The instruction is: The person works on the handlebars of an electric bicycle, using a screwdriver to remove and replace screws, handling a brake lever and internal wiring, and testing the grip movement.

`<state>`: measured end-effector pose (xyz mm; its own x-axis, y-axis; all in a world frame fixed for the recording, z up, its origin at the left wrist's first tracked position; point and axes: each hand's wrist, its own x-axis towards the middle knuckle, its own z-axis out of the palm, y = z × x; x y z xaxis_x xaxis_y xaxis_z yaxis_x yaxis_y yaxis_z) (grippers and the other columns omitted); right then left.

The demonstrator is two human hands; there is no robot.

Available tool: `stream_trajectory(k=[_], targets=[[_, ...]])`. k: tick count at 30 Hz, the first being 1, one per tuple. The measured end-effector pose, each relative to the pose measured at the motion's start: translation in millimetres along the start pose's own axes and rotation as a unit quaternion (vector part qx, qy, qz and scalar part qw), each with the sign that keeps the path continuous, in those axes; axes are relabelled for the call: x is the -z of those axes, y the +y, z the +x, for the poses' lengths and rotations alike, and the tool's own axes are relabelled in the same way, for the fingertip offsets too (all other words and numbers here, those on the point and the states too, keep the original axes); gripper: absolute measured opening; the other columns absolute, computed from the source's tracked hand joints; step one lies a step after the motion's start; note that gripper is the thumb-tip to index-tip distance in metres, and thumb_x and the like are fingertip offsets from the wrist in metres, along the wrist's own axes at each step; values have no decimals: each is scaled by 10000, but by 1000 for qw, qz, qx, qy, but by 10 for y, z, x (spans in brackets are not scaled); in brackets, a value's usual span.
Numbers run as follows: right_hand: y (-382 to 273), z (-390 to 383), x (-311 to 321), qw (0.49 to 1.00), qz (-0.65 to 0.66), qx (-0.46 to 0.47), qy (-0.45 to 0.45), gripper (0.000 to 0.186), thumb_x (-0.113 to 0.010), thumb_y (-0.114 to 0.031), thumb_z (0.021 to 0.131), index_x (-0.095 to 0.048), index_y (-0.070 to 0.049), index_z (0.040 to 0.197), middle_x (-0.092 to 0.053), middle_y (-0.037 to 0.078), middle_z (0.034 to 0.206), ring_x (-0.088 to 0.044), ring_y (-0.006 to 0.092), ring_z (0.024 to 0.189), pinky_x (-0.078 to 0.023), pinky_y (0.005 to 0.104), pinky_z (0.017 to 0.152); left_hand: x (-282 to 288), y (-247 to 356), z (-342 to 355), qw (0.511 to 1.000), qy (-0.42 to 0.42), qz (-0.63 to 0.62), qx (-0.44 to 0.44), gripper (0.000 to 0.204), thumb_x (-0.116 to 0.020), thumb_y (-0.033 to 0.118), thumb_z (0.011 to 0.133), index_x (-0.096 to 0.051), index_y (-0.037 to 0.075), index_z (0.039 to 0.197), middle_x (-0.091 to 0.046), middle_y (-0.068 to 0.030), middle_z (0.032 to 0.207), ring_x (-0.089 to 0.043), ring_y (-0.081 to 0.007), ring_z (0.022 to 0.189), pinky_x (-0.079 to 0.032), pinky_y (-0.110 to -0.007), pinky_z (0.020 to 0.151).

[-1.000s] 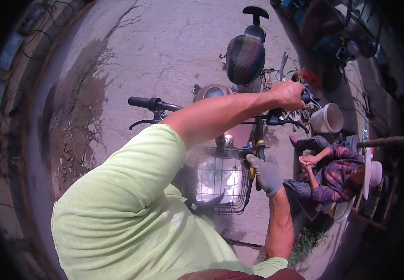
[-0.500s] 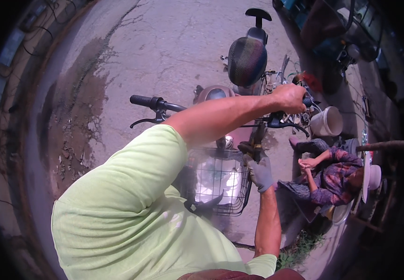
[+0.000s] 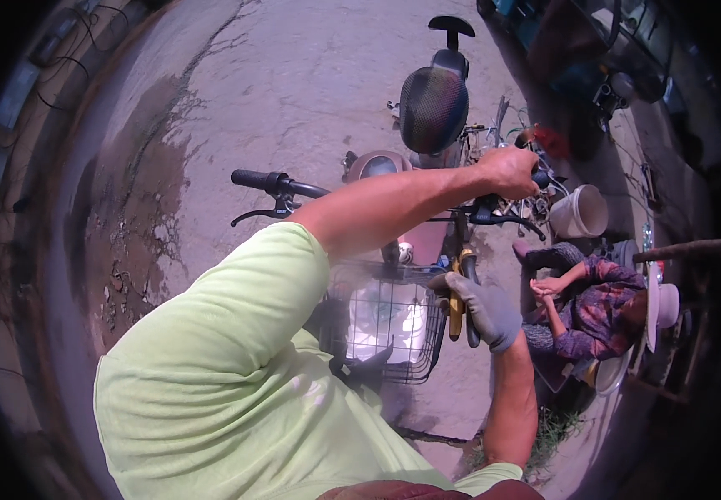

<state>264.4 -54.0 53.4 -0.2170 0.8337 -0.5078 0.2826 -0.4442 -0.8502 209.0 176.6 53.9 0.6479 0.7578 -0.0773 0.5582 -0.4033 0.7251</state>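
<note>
My bare left hand (image 3: pixel 506 173) is closed on the right grip (image 3: pixel 541 178) of a bicycle handlebar (image 3: pixel 310 192), with my left forearm stretched across the bars. My gloved right hand (image 3: pixel 489 310) holds a long tool with yellow and black handles (image 3: pixel 458 317), apparently pliers or cutters, its upper end up by the bar beside the stem; its jaws are hard to make out. Brake levers (image 3: pixel 523 223) sit under both grips. A wire basket (image 3: pixel 381 321) with pale contents hangs below the bars. A dark mesh-covered saddle (image 3: pixel 434 108) is at the top.
At right a seated person (image 3: pixel 598 304) in patterned clothes and a pale hat has hands together. Near them are a white bucket (image 3: pixel 577 212), a wooden pole (image 3: pixel 685 248) and scattered parts. Cracked pavement (image 3: pixel 269 83) lies around the bike; a dark vehicle or machinery (image 3: pixel 602 58) stands at upper right.
My right hand and forearm have swung to the right since half a second ago, and the tool's two handles now show below my thumb. My left hand stays on the grip.
</note>
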Motion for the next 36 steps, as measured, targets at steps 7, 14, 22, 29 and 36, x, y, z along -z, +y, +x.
stream_trajectory(k=[7, 14, 22, 29, 36], targets=[[285, 420, -1225, 952, 154, 132, 230, 268, -641, -191, 1061, -754, 52, 1047, -705, 66, 876, -635, 153, 780, -498, 343, 698, -47, 12, -5, 1000, 0, 7, -14, 458, -767, 336, 887, -741, 78, 1265, -773, -206, 1172, -727, -382, 1138, -559, -475, 987], [485, 286, -506, 996, 53, 28, 58, 197, -705, -171, 1000, -745, -8, 1102, -718, 38, 880, -667, 149, 771, -526, 347, 720, -41, 35, -40, 1000, -9, 5, -27, 475, -784, 330, 884, -734, 62, 1273, -770, -216, 1174, -730, -375, 1132, -553, -473, 991], [850, 402, -357, 988, 66, 128, 51, 344, -744, -75, 960, -668, -19, 1291, -763, 66, 1141, -697, 162, 1053, -530, 321, 976, -9, 100, -112, 999, -18, 25, -19, 526, -774, 371, 911, -721, 75, 1342, -760, -213, 1241, -717, -380, 1187, -557, -477, 1027], [862, 508, -547, 964, 184, 182, 54, 528, -659, 59, 953, -583, -6, 1471, -694, 95, 1404, -636, 170, 1266, -502, 328, 1065, -10, 100, -123, 999, -18, 27, -19, 526, -780, 373, 915, -720, 70, 1341, -762, -211, 1238, -720, -379, 1181, -559, -476, 1028], [1058, 826, -410, 961, 138, 236, 46, 455, -643, 46, 920, -692, -2, 1370, -619, 109, 1543, -579, 218, 1405, -468, 349, 1111, 3, 92, -108, 999, -25, 21, -17, 533, -786, 372, 914, -719, 68, 1347, -761, -217, 1239, -724, -375, 1176, -561, -468, 1033]])
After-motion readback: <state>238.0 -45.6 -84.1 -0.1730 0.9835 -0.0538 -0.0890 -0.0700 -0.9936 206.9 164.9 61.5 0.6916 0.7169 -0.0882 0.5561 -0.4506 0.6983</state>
